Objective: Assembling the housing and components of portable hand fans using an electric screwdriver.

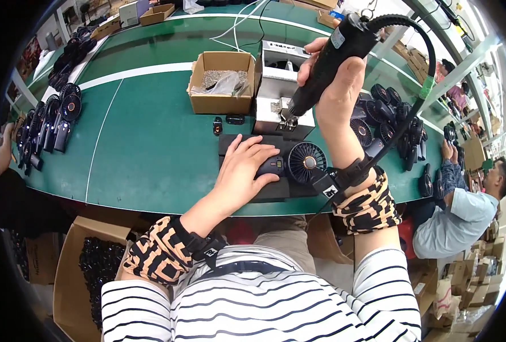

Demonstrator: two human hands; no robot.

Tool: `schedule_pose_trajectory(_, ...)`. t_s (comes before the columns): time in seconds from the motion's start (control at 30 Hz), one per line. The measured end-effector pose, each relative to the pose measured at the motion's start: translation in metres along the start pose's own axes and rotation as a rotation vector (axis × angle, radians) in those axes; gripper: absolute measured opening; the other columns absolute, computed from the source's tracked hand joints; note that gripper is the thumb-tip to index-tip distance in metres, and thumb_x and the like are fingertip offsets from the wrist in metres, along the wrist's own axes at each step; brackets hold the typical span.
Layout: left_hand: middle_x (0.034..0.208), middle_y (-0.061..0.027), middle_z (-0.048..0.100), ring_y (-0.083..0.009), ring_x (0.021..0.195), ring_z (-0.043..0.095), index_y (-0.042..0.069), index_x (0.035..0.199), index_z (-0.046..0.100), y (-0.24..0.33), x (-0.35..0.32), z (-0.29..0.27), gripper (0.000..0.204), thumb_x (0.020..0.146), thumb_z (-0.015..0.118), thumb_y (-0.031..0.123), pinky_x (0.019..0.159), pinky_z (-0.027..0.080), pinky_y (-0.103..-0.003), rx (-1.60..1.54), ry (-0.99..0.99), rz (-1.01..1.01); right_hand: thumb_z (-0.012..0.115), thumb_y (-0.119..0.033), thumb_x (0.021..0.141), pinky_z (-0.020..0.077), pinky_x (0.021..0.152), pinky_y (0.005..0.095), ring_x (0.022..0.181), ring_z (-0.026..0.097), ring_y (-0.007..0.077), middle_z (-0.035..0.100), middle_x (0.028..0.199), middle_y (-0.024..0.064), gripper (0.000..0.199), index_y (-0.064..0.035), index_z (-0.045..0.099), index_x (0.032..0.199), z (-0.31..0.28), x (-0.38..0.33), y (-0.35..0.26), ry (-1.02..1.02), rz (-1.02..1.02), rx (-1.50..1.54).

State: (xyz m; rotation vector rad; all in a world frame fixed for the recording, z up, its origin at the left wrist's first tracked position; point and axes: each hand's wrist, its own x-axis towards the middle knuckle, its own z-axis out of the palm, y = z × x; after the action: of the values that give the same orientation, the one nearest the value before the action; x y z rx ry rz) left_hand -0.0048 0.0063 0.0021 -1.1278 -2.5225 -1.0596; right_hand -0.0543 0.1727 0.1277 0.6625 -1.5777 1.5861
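My right hand is wrapped around a black electric screwdriver, tilted with its tip down at the top of a silver metal screw feeder box. A coiled black cable leaves the screwdriver's upper end. My left hand lies flat with fingers spread over a black handheld fan, thumb and index finger on either side of its handle. That fan rests in a dark block-shaped fixture at the table's near edge. My palm and fingers hide part of the handle and fixture.
An open cardboard box holds small screws and a plastic bag. Two small black parts lie before it. Black fans pile up at left and right. A co-worker sits at right. A carton of black parts stands below left.
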Motion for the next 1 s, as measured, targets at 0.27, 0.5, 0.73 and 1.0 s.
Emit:
schedule_pose_trajectory(0.27,0.127,-0.0072,0.058,-0.0276,0.128,0.045,0.010,0.119,0.062,-0.001,0.000,0.000,0.050,0.074,0.076,0.027,0.112,0.025,-0.048,0.041,0.047,0.014,0.044,-0.063,0.091,0.0450,0.048,0.0245,0.056,0.057,0.0132,0.056,0.086,0.0077,0.061,-0.0054,0.040,0.111,-0.005,0.001,0.017,-0.055,0.079,0.146)
schedule_pose_trajectory(0.5,0.123,-0.0068,0.060,-0.0270,0.125,0.047,0.008,0.116,0.062,0.001,0.001,0.002,0.047,0.074,0.076,0.025,0.111,0.027,-0.047,0.014,0.086,0.045,0.042,-0.077,0.082,0.0445,0.047,0.0249,0.053,0.054,0.0138,0.057,0.091,0.0110,0.094,-0.0012,0.034,0.137,-0.005,-0.023,-0.019,-0.071,0.156,0.036)
schedule_pose_trajectory(0.73,0.121,-0.0057,0.060,-0.0269,0.125,0.047,0.009,0.116,0.061,-0.001,0.000,0.003,0.047,0.073,0.076,0.022,0.111,0.026,-0.048,0.024,0.090,0.049,0.044,-0.079,0.079,0.0461,0.048,0.0251,0.053,0.054,0.0137,0.055,0.093,0.0105,0.100,-0.0011,0.031,0.139,-0.004,-0.043,-0.025,-0.063,0.216,0.089)
schedule_pose_trajectory(1.0,0.120,-0.0062,0.059,-0.0287,0.125,0.046,0.008,0.113,0.061,0.002,0.002,0.000,0.045,0.073,0.076,0.022,0.111,0.025,-0.048,-0.001,0.069,0.035,0.046,-0.083,0.073,0.0452,0.048,0.0287,0.051,0.052,0.0148,0.052,0.083,0.0070,0.100,-0.0052,0.034,0.135,-0.012,-0.053,-0.016,-0.021,0.331,0.194)
